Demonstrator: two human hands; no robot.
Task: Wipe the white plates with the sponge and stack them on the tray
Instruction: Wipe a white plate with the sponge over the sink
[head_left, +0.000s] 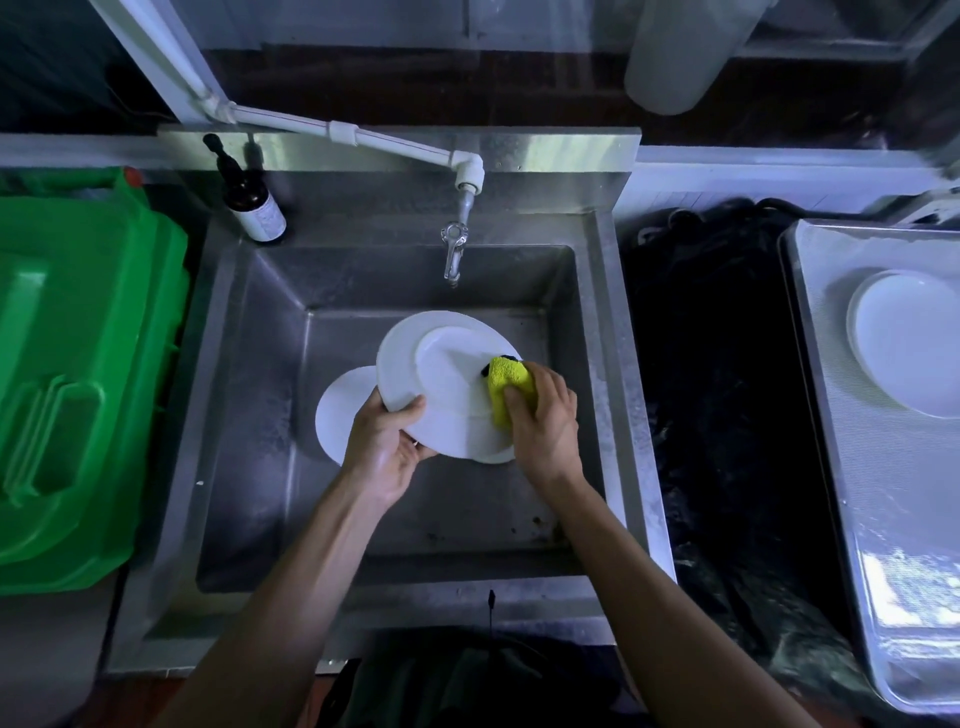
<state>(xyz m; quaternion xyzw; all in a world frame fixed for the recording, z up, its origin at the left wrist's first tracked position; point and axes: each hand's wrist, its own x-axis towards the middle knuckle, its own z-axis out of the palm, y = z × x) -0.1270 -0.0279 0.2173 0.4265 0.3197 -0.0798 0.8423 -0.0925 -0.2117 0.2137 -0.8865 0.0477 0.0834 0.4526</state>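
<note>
Over the steel sink (249, 395) my left hand (382, 447) grips the near-left rim of a white plate (441, 379), held tilted with its underside up. My right hand (545, 421) grips a yellow sponge (511, 389) and presses it onto the plate's right side. A second white plate (340, 415) lies on the sink floor, partly hidden under the held plate and my left hand. On the metal tray (852, 467) at the right lie stacked white plates (904, 338).
A tap (454, 249) on a white pipe hangs over the sink's back. A brown pump bottle (252, 200) stands at the sink's back-left corner. A green bin (78, 374) fills the left side. Dark crumpled material (711, 374) lies between sink and tray.
</note>
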